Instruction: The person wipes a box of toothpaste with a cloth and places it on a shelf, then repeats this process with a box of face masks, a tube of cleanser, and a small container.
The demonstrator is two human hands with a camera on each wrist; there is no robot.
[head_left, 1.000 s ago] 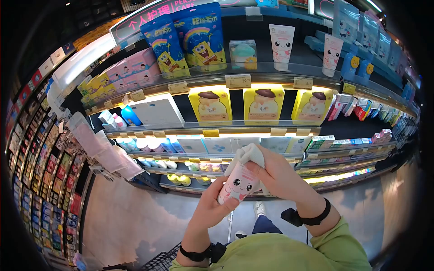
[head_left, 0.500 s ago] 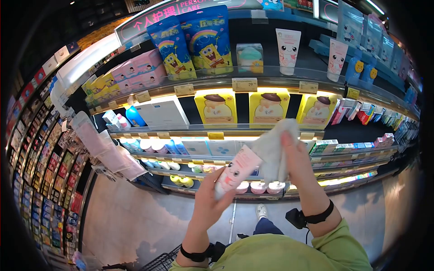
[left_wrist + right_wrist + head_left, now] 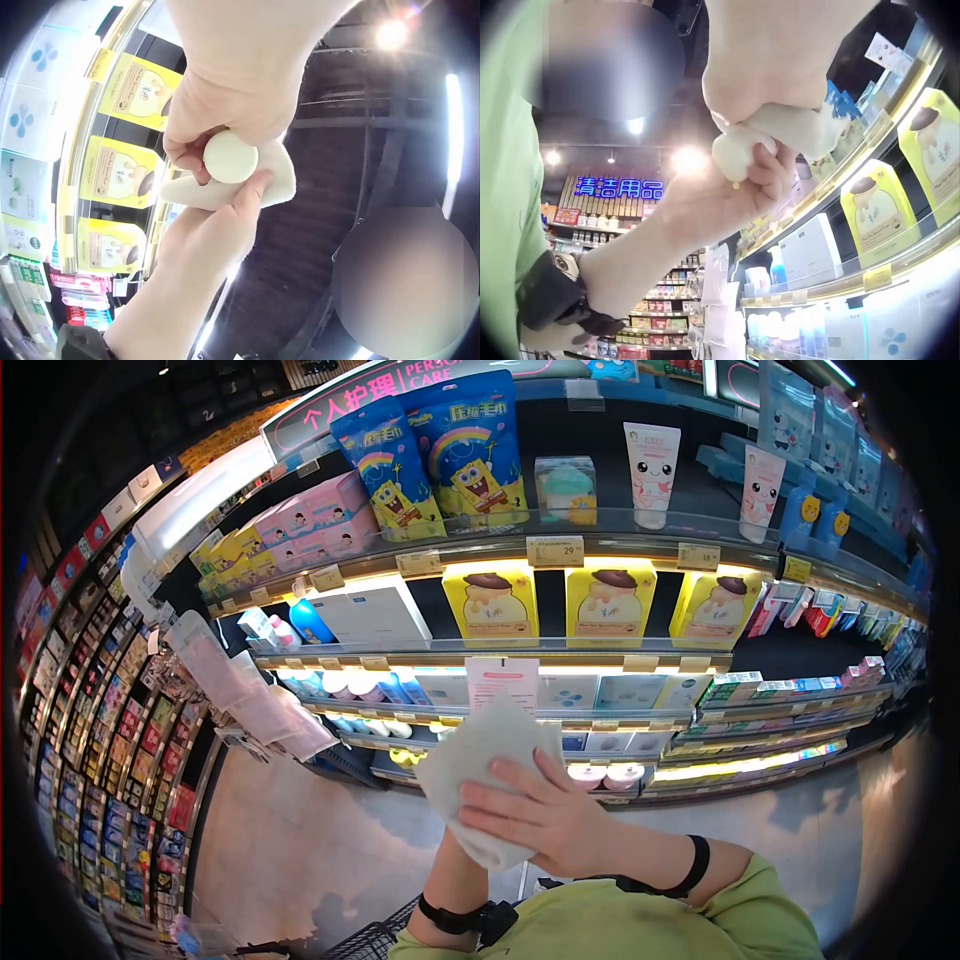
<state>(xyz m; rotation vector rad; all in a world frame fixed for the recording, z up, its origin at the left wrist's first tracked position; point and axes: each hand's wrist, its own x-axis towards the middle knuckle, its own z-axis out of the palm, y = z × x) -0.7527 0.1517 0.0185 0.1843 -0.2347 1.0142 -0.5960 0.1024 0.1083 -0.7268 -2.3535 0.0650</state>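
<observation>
A white and pink squeeze tube stands above a white cloth, its printed flat end showing. The cloth covers the tube's middle in the head view. My left hand curls its fingers round the tube near its round white cap, and is mostly hidden behind the cloth in the head view. My right hand holds the cloth against the tube, fingers spread over the front. Its thumb side reaches beside the cap in the left wrist view.
Ahead, the top shelf holds blue pouches, a small clear box and two matching face-print tubes. Yellow boxes stand one shelf lower. Hanging packets project at the left, and a dark wire basket is low by the body.
The right hand took the cloth off the tube's end to the right, then laid it over the tube's front. The tube has turned more upright and is largely covered.
</observation>
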